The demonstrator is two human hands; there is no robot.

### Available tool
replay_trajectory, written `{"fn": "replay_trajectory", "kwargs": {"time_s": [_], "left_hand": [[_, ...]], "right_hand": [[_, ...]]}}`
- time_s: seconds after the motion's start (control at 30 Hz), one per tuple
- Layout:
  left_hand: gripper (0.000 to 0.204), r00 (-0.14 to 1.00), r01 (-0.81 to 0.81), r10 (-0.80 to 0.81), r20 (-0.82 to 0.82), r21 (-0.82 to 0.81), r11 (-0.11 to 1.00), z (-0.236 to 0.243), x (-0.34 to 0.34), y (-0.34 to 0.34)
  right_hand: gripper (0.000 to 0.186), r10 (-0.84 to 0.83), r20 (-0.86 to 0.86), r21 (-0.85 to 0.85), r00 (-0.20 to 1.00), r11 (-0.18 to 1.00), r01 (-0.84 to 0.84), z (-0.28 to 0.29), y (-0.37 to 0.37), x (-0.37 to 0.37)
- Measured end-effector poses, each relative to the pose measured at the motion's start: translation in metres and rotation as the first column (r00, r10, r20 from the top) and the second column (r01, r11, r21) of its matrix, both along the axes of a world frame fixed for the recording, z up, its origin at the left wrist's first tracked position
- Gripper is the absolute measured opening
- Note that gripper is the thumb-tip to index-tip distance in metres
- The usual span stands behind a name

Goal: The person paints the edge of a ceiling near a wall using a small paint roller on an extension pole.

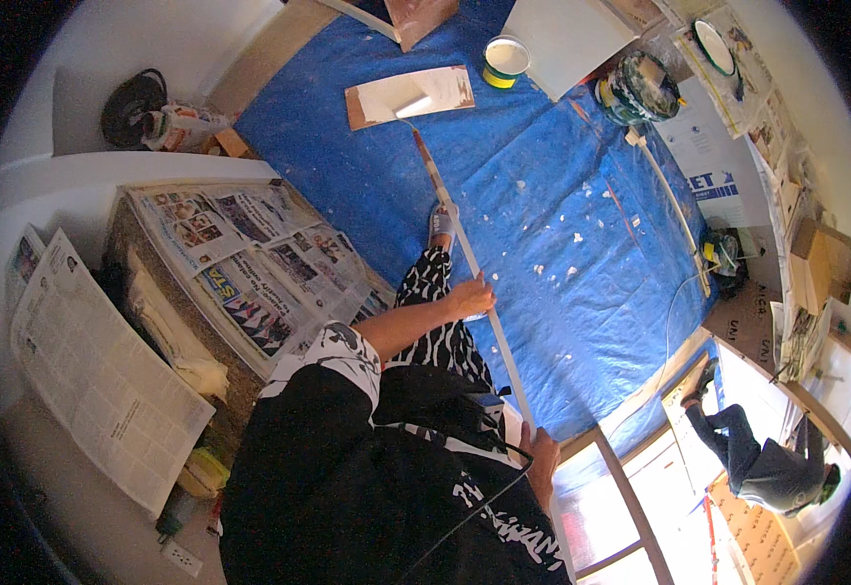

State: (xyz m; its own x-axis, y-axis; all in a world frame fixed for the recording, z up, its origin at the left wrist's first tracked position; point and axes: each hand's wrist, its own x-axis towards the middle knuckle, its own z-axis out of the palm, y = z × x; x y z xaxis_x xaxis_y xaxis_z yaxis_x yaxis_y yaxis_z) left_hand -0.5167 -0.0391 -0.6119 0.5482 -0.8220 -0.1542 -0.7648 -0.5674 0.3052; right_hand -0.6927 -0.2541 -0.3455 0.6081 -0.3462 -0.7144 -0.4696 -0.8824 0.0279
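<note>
One roller [414, 105] on one long pole [460, 229] rests on a board [372, 102] lying on the tarp [542, 156], toward its far end. The roller is white and slim, joined to the pole by a thin wire; the pole is reddish brown near the roller and pale farther down. The board bears a white coat, with brown left bare at its ends.

Both hands are on the pole, above the tarp's near part. The left hand [471, 298] is closed around its middle. The right hand [541, 458] is curled about the pole lower down, near the body; some of its fingers are hidden, and where the pole ends past it is hard to make out. One foot [442, 224] stands on the tarp beside the pole; the other is out of sight.

At the tarp's far end are one tub [505, 60] with white contents, one white panel [567, 44] and one brown panel [424, 18], both panels cut off by the dark rim. At the tarp's right edge are one smeared bucket [640, 88], its contents unclear, and one pale stick [674, 200]. White scraps [540, 268] dot the tarp, too small to count surely.

Left of the tarp, newspapers [250, 244] cover a low ledge. Well right of it are one carton [820, 258] and one other person [776, 473], bent over, partly lost in glare.
</note>
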Motion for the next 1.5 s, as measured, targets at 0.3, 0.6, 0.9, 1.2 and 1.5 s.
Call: {"fn": "replay_trajectory", "kwargs": {"time_s": [0.3,0.6,0.9,1.2,1.5], "left_hand": [[0.022,0.96,-0.25,0.254,0.12,-0.045,0.967,-0.009,0.046,0.032],[0.021,0.968,-0.179,0.169,0.184,0.037,0.983,-0.01,0.009,0.004],[0.017,0.999,-0.044,0.045,-0.027,0.017,0.999,0.023,0.008,0.001],[0.014,0.964,-0.22,0.214,0.154,0.021,0.975,-0.018,0.052,0.034],[0.023,0.996,-0.086,0.086,-0.001,0.036,0.996,0.003,0.002,-0.004]], "right_hand": [[0.055,0.044,0.091,0.141,0.995,0.988,-0.057,-0.039,0.013,0.053],[0.052,0.051,0.031,0.103,0.998,0.993,-0.054,-0.029,-0.005,0.014],[0.047,0.124,0.151,0.075,0.981,0.988,-0.136,-0.017,-0.021,-0.012],[0.05,0.094,0.184,0.132,0.978,0.984,-0.12,-0.054,0.016,0.044],[0.049,0.015,0.025,0.101,1.0,0.995,-0.017,-0.021,-0.012,-0.003]]}}
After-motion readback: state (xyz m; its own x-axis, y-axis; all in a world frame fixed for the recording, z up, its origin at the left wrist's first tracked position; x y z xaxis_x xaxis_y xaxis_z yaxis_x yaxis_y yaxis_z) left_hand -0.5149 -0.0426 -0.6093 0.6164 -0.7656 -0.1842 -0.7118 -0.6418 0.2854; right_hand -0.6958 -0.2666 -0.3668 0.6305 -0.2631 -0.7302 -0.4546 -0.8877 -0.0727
